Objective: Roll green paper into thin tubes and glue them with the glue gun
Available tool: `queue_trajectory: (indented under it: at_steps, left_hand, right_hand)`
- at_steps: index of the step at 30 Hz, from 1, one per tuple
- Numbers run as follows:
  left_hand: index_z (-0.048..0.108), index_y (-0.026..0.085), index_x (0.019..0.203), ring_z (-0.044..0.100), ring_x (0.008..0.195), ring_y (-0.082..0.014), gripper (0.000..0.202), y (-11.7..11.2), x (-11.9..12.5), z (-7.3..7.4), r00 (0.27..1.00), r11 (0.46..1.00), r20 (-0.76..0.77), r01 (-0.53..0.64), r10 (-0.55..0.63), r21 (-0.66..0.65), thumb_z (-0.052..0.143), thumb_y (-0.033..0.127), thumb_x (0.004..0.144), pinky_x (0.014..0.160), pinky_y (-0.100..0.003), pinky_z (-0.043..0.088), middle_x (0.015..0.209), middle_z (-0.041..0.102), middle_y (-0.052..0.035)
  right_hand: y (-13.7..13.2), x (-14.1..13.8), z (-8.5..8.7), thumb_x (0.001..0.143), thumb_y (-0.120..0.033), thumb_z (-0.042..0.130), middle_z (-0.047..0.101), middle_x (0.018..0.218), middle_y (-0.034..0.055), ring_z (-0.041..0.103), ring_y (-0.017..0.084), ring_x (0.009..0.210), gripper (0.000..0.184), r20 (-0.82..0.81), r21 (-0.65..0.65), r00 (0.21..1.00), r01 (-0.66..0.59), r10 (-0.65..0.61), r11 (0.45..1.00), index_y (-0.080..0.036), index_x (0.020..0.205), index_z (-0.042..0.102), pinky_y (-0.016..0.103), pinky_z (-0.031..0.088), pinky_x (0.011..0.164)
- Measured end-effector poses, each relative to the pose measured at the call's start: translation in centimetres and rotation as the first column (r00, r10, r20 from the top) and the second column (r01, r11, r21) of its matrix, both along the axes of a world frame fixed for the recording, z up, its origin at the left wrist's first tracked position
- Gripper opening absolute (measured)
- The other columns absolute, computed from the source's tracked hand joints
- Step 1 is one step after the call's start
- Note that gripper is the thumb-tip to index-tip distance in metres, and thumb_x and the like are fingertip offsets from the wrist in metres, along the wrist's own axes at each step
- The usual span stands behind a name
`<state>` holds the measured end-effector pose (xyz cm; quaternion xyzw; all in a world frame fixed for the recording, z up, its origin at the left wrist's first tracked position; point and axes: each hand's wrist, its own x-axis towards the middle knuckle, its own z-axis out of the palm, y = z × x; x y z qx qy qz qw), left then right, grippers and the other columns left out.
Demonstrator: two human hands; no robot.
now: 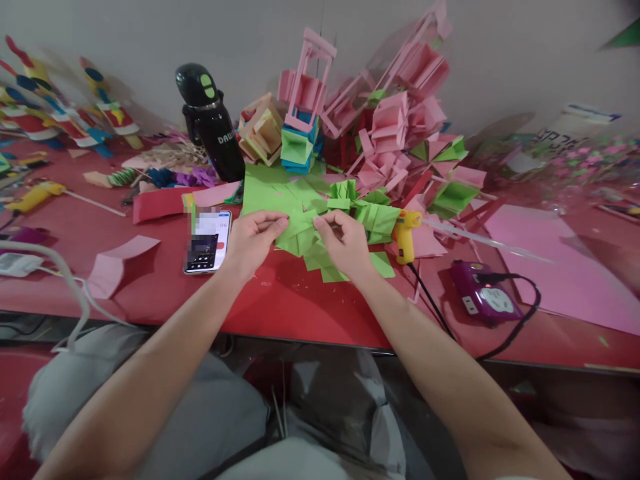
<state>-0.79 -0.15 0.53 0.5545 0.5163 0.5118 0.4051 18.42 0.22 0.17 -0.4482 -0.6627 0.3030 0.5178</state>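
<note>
A small piece of light green paper (pixel 303 219) is stretched between my two hands, above a pile of green paper pieces (pixel 327 261). My left hand (pixel 257 235) is closed, thumb and fingertips pinching the left end of that piece. Its right end is pinched by my right hand (pixel 344 239), fingers curled. Behind them lies a larger green sheet (pixel 260 189). Folded green paper pieces (pixel 376 217) rest just beyond my right hand. A yellow glue gun (pixel 407 237) with a clear glue stick lies to their right.
A phone (pixel 209 241) lies left of my left hand, near a black bottle (pixel 213 127). Pink paper models (pixel 395 127) stand along the wall. At right are a purple power socket (pixel 485 293) and a pink sheet (pixel 565 267). Another yellow glue gun (pixel 37 197) lies far left.
</note>
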Motion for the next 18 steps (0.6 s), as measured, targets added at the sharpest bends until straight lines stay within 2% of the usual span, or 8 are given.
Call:
queue_trajectory:
  at_steps: [6,10,13,18]
  left_hand:
    - [0.074,0.018,0.103,0.073,0.087,-0.0205,0.035,-0.08,0.34,-0.45,0.999,1.000,0.043,0.005,-0.005,-0.004,0.074,0.045,0.081,0.070,-0.028,0.059,0.093,0.078,-0.0080]
    - [0.073,0.016,0.103,0.074,0.087,-0.0234,0.045,-0.17,0.58,-0.69,0.997,0.997,0.053,0.052,-0.048,-0.059,0.083,0.046,0.071,0.073,-0.032,0.062,0.093,0.077,-0.0083]
    - [0.072,0.016,0.098,0.074,0.086,-0.0245,0.045,-0.12,0.71,-0.67,0.997,0.997,0.071,-0.012,0.017,-0.076,0.087,0.044,0.066,0.073,-0.034,0.063,0.090,0.077,-0.0076]
    - [0.073,0.017,0.097,0.074,0.083,-0.0238,0.040,0.06,0.57,-0.57,0.994,0.998,0.095,-0.050,0.054,-0.048,0.083,0.045,0.072,0.072,-0.036,0.063,0.088,0.077,-0.0072]
  right_hand:
    - [0.14,-0.06,-0.24,0.090,-0.059,0.058,0.055,0.069,0.0006,0.045,0.012,0.059,0.041,0.010,0.022,1.000,0.007,-0.007,1.000,-0.021,0.075,0.055,0.028,0.035,0.055]
    - [0.27,0.08,-0.19,0.088,-0.063,0.059,0.053,0.064,-0.0003,0.042,0.012,0.056,0.044,-0.040,0.001,0.998,0.052,-0.052,0.999,-0.021,0.074,0.056,0.029,0.034,0.053]
    - [0.28,0.02,-0.16,0.087,-0.065,0.059,0.051,0.063,-0.0008,0.040,0.011,0.054,0.046,-0.064,-0.014,0.997,0.050,-0.050,0.999,-0.021,0.073,0.055,0.029,0.032,0.051]
    - [0.24,-0.15,-0.12,0.086,-0.066,0.059,0.052,0.064,-0.0006,0.042,0.011,0.055,0.046,-0.072,-0.029,0.997,0.029,-0.031,0.999,-0.022,0.073,0.054,0.029,0.033,0.051]
